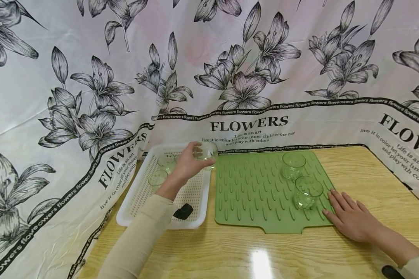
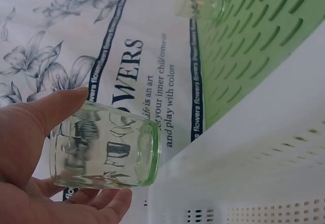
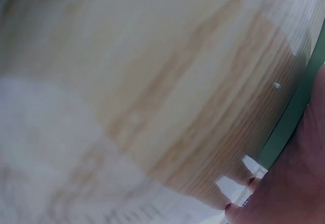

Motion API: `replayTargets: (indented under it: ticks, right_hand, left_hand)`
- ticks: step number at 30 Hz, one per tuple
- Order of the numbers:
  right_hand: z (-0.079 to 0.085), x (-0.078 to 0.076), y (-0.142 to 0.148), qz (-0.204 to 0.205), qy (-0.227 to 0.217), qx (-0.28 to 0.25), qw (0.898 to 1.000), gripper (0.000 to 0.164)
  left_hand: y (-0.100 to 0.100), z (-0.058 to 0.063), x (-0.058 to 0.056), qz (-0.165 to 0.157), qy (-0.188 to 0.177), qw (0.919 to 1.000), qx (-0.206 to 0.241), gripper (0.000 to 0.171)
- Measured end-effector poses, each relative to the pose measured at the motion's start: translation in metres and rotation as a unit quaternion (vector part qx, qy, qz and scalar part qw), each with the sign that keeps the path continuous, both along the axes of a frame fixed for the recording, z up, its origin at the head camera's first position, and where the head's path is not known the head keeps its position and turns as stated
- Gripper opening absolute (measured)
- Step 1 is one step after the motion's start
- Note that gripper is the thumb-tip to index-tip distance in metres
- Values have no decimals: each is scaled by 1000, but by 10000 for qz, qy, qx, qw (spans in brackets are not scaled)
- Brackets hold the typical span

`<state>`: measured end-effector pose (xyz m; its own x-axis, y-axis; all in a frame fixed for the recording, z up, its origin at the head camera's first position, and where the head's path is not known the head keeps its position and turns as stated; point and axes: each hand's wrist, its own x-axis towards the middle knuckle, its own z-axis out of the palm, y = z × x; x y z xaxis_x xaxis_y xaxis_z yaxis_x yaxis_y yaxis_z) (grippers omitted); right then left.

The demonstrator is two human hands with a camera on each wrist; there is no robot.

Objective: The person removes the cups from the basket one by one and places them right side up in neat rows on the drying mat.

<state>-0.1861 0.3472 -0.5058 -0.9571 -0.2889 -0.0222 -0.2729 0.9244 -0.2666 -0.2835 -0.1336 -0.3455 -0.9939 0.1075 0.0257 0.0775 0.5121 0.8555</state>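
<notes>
My left hand (image 1: 190, 162) grips a clear drinking glass (image 1: 207, 150) over the far right corner of the white basket (image 1: 123, 221). In the left wrist view the glass (image 2: 109, 150) has a green-tinted base, with the thumb on one side and fingers on the other. Two more glasses stand in the basket, a nearer glass (image 1: 158, 178) and a farther glass (image 1: 165, 161). My right hand (image 1: 352, 217) lies flat, fingers spread, at the right edge of the green ridged mat (image 1: 253, 190). Two glasses stand upright on it, a far glass (image 1: 294, 164) and a near glass (image 1: 307, 193).
A wooden table (image 1: 230, 255) carries the basket and mat side by side. Behind them hangs a floral cloth (image 1: 251, 128) with printed lettering, which also runs down the left and right sides. A small black piece (image 1: 183, 211) shows beside the left sleeve.
</notes>
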Motion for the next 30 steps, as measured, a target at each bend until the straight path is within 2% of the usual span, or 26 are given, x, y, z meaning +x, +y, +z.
replayTargets:
  ticks: [8,14,30]
  right_hand:
    - [1,1,-1,-19,-20,-23,10000,73]
    - [2,2,-2,-21,-6,-29,10000,73]
    - [5,4,-5,-44,-4,3,10000,74]
  left_hand:
    - [14,-2,-7,-216,42,9997,89,89]
    - [22,-4,-10,-267,115,9995,96,90]
    - [42,-10,-16,-317,-53,9995,52,91]
